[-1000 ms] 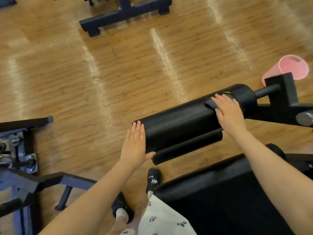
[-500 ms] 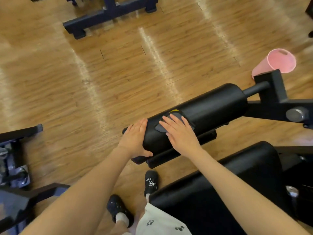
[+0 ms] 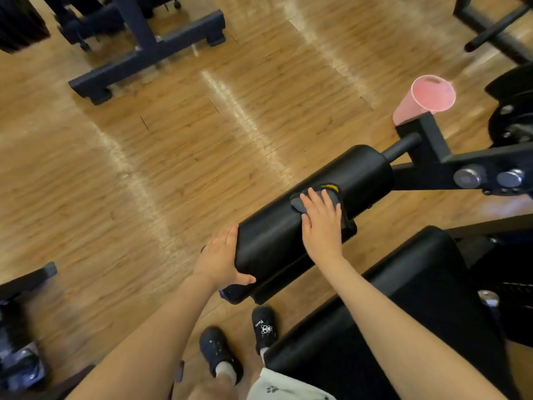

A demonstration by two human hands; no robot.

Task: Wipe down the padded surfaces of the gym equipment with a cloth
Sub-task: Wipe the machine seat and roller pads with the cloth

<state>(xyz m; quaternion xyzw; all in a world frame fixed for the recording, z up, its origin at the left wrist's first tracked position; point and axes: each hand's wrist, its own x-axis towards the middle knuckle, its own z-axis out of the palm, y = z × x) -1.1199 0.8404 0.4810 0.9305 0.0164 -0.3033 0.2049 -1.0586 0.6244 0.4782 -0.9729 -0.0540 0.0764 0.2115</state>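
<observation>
A black padded roller (image 3: 357,177) juts out on a steel bar from a machine arm at the right. My right hand (image 3: 321,226) presses flat on a dark grey cloth (image 3: 330,194) with a yellow tag, near the middle of the roller's top. My left hand (image 3: 222,259) cups the roller's free left end, thumb underneath. A second, thinner black pad runs beneath the roller. The large black seat pad (image 3: 403,298) lies under my right forearm.
A pink plastic bin (image 3: 427,99) stands on the wooden floor behind the machine arm (image 3: 473,168). Dark steel frames stand at the top left (image 3: 144,53), the top right and the lower left. My two dark shoes (image 3: 242,342) are below the roller.
My right hand slid the cloth from the roller's right end to near its left end, then back toward the middle. My left hand closed around the roller's end.
</observation>
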